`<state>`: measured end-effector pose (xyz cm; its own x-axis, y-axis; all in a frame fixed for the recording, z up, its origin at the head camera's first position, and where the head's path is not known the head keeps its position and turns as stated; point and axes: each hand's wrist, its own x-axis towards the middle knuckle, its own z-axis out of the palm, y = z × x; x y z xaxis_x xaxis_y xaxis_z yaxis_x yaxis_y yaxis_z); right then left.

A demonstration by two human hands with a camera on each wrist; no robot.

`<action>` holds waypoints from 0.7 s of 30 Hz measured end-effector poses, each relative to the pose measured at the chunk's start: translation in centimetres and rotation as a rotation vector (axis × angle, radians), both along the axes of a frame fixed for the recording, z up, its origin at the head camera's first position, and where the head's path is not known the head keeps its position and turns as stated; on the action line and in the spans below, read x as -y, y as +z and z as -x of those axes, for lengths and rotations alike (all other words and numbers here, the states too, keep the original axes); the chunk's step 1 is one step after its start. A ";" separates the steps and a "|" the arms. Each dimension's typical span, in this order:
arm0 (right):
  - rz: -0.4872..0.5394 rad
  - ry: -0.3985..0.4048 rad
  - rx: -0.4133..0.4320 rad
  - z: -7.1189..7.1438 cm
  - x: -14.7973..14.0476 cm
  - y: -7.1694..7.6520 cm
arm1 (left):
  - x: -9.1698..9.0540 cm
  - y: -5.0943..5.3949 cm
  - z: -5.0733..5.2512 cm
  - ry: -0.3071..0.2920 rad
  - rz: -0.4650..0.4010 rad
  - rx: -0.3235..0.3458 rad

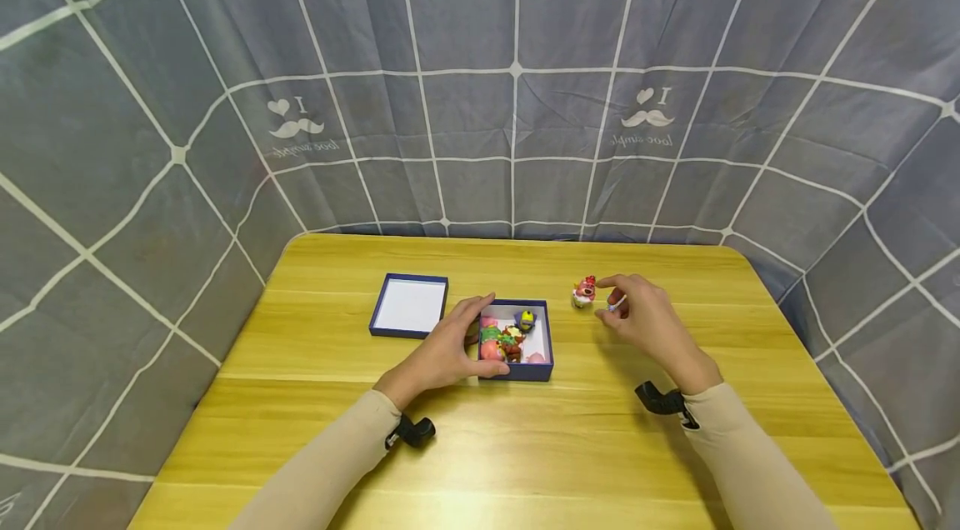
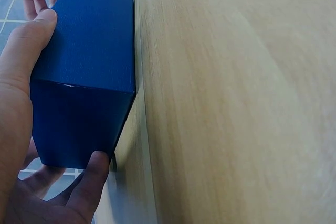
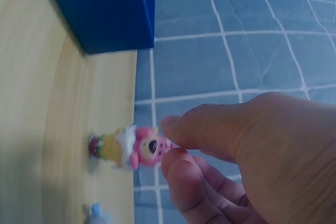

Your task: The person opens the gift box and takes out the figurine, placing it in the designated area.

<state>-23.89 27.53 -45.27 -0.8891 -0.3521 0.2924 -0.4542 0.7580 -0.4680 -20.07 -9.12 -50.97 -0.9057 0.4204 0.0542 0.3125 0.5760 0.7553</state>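
Note:
My left hand (image 1: 442, 351) holds the dark blue box (image 2: 84, 40) by its left part, thumb on the near side and fingers on the far side. Inside its white interior lie several small figurines, among them a yellow and dark one (image 1: 527, 320) and a pinkish-orange one (image 1: 492, 350). To the right of the box, my right hand (image 1: 648, 317) reaches toward a pink bear figurine (image 3: 149, 147) standing upright on the table. Thumb and index finger are parted close to the bear's head; whether they touch it I cannot tell.
The shallow blue lid (image 1: 409, 305), white inside, lies left of the box. A small pale blue figure (image 3: 97, 214) stands beside the bear, partly behind my right fingers in the head view. A grey checked cloth (image 1: 465, 122) hangs behind the wooden table (image 1: 480, 463).

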 end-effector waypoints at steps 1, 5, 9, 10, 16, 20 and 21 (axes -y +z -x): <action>-0.002 0.002 -0.005 -0.1 0.2 0.1 | 0.0 0.0 0.0 0.000 0.001 -0.007; -0.002 0.027 -0.004 -0.5 1.2 0.3 | -0.1 0.0 0.1 0.000 -0.002 -0.024; 0.001 0.069 -0.002 -0.8 2.3 0.4 | -0.1 -0.1 0.2 -0.002 -0.006 -0.018; 0.004 0.081 0.000 -0.9 2.5 0.4 | -0.1 0.0 0.1 -0.001 -0.007 -0.012; -0.031 0.144 -0.026 -1.2 4.1 0.4 | -0.1 -0.1 0.0 0.001 -0.007 0.002; -0.044 0.178 -0.029 -1.1 5.0 0.4 | 0.0 -0.2 0.2 -0.001 -0.003 -0.008; -0.047 0.187 -0.026 -1.1 5.3 0.4 | 0.0 -0.2 0.2 0.000 -0.003 -0.009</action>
